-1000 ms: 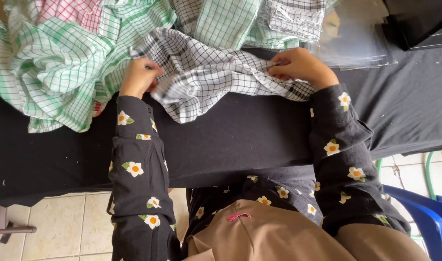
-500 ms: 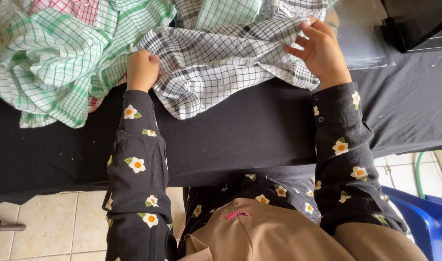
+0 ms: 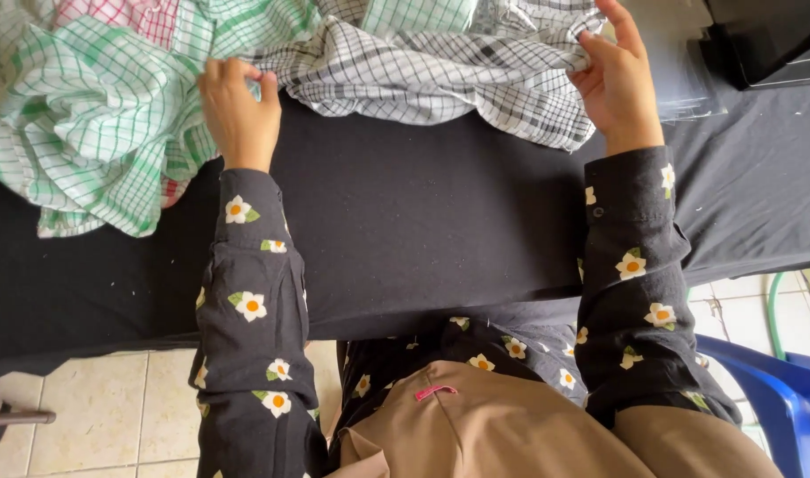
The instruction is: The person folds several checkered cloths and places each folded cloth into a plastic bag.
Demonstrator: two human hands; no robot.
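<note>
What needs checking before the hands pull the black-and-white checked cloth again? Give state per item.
1. Left hand pinching one end of the black-and-white checked cloth: ok.
2. Right hand gripping the opposite end: ok.
3. Cloth flat between the hands: not ok, bunched and wrinkled.
4. Cloth free of the green checked cloth: cannot tell, the two overlap by the left hand.
5. Bare black table cover in front of the cloth: ok.
6. Dark object at far right apart from the cloth: ok.

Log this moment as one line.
left hand: grips black-checked cloth edge | right hand: grips opposite edge | green-checked cloth alongside | black table
</note>
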